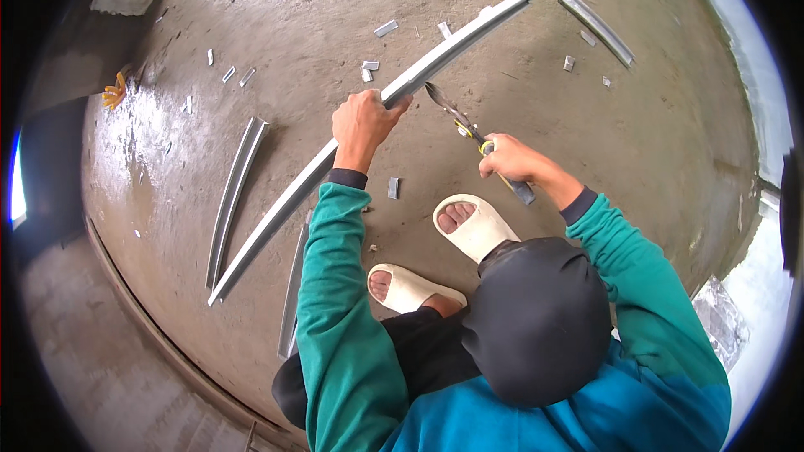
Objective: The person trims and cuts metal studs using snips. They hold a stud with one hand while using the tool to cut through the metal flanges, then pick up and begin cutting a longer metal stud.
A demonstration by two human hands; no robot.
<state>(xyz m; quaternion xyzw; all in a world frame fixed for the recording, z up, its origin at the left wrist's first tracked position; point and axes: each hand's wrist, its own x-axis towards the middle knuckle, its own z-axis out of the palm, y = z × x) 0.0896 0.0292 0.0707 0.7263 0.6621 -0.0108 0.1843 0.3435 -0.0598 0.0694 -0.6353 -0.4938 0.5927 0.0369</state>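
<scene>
My left hand (366, 121) is closed around the middle of a long grey metal channel (461, 40). The channel slants over the floor from lower left to upper right. Tin snips (466, 127) with dark blades and yellow-and-black handles are gripped in my right hand (512, 159). Their blade tips are at the channel's near edge, just right of my left hand; whether they touch it I cannot tell. A small grey metal offcut (394, 188) lies on the floor below my left hand.
Shorter metal channels lie at left (237, 192), partly under my left arm (293, 293), and at upper right (596, 27). Small metal offcuts (386, 28) are scattered over the damp concrete floor (502, 100). An orange-yellow object (115, 92) sits at far left. My sandalled feet (477, 226) are close by.
</scene>
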